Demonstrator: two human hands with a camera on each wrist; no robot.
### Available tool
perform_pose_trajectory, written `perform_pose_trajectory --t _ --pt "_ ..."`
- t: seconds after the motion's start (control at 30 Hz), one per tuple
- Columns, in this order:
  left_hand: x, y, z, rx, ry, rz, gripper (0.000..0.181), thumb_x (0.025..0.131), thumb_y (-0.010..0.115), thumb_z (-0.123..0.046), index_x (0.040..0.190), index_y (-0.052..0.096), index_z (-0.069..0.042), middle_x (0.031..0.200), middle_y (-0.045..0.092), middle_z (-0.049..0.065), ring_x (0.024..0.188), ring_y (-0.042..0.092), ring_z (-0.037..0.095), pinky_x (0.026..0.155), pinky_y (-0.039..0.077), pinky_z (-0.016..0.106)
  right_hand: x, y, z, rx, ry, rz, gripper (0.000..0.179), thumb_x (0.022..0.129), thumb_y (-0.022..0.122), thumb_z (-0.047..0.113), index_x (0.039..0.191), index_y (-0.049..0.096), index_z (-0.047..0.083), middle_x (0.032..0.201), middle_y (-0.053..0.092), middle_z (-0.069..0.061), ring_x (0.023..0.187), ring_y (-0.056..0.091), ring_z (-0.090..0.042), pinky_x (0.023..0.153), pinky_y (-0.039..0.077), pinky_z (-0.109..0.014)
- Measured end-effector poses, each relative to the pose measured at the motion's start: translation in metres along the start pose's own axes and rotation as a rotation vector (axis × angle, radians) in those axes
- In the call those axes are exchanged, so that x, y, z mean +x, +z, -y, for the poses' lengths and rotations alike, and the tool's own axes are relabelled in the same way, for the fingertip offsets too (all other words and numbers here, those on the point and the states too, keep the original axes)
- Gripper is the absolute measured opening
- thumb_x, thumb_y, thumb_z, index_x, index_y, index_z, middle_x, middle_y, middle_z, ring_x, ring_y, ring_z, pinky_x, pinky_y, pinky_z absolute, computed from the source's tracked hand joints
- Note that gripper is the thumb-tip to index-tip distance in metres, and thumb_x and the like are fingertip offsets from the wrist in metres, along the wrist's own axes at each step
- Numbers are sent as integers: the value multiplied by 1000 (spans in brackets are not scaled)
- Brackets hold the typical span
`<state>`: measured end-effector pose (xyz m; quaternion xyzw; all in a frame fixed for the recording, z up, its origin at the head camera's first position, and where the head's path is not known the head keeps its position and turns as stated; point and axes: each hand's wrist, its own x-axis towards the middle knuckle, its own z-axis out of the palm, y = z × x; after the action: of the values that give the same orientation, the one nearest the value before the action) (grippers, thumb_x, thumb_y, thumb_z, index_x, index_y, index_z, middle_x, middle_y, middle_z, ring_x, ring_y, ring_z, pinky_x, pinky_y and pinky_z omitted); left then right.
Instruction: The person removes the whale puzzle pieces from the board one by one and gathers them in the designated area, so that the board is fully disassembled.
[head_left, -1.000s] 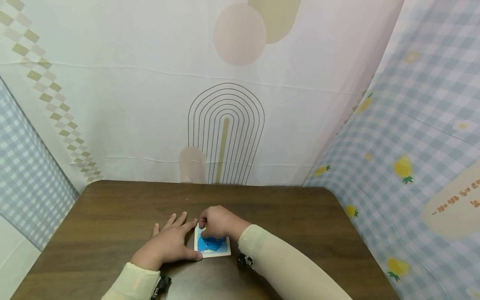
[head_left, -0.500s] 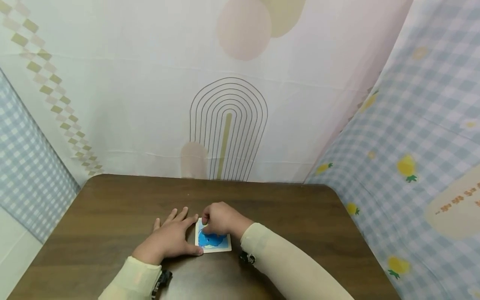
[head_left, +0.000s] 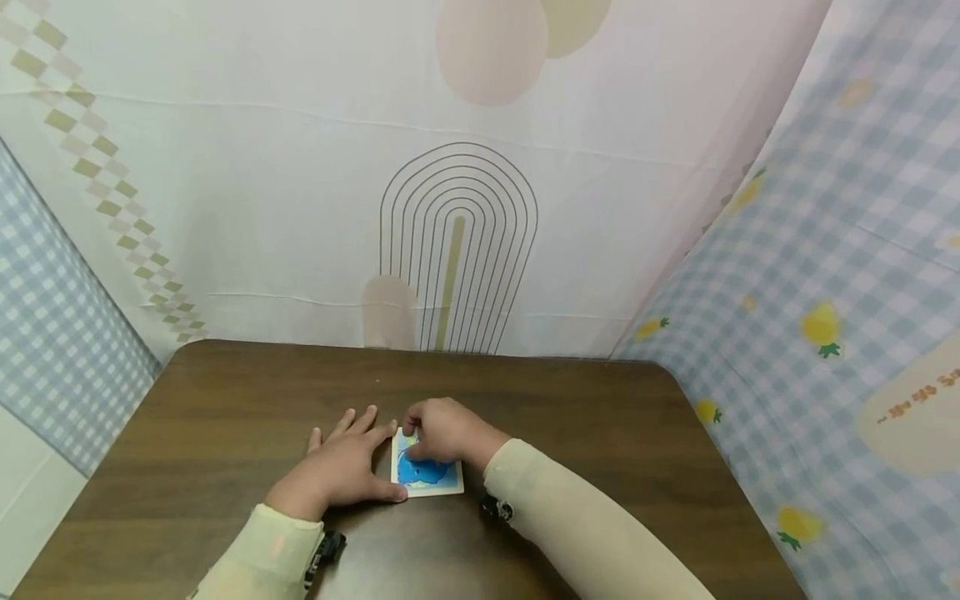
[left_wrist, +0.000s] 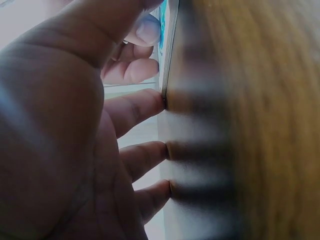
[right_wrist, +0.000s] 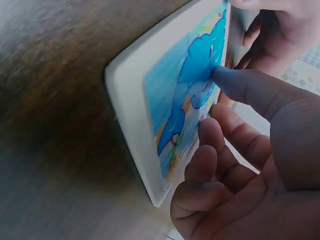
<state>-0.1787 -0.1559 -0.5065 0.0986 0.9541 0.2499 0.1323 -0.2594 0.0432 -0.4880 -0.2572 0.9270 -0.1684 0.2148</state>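
Note:
A small square picture board (head_left: 427, 492) with a white border lies flat on the table, showing a blue cartoon animal on a lighter blue ground. My left hand (head_left: 337, 467) is spread at its left side, thumb at the near left corner and index fingertip at the far left corner. In the left wrist view, the other fingertips (left_wrist: 161, 150) rest on the tabletop. My right hand (head_left: 446, 429) is over the board's far part. Its thumb (right_wrist: 250, 87) presses on the blue animal, while the index fingertip touches the picture by its far edge; the remaining fingers curl loosely.
The brown wooden table (head_left: 585, 417) extends around the board on all sides. Behind it hangs a pale printed cloth (head_left: 300, 208), with a blue checked cloth (head_left: 787, 250) along the right side. Small black wrist cameras (head_left: 495, 508) sit under the sleeves.
The head view has tilted down slightly, so everything sits a little higher in it. Both hands keep nearly the same places on the board; the right fingertips have shifted only slightly.

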Motion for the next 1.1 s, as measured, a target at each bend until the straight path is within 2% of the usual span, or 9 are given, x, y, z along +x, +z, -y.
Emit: perform_pose_trajectory --t 0.3,0.47,0.7,1.1 --pt "-1 -1 0 -12 0 -3 112 79 92 -76 170 53 -24 186 25 23 171 18 58 120 8 97 5 -5 2 -19 -19 24 19 98 90 26 108 76 19 75 64 2 60 62 -12 59 50 -27" --pt "0 0 1 -15 0 0 112 78 92 -76 171 52 -26 187 24 21 172 17 57 120 8 97 6 -6 3 -54 -13 0 12 100 89 26 101 79 20 78 68 6 62 63 -10 62 53 -26" --pt "1 1 1 -11 -11 8 114 78 92 -77 171 52 -25 187 24 20 172 17 56 121 7 96 5 -8 7 -76 30 -18 12 98 91 27 98 81 21 86 71 10 70 64 -9 71 57 -27" --pt "0 0 0 -19 -11 9 113 78 93 -74 171 52 -24 187 25 21 172 18 57 120 7 97 10 -11 10 -77 12 18 22 97 90 20 83 74 19 79 68 6 62 61 -11 56 51 -27"
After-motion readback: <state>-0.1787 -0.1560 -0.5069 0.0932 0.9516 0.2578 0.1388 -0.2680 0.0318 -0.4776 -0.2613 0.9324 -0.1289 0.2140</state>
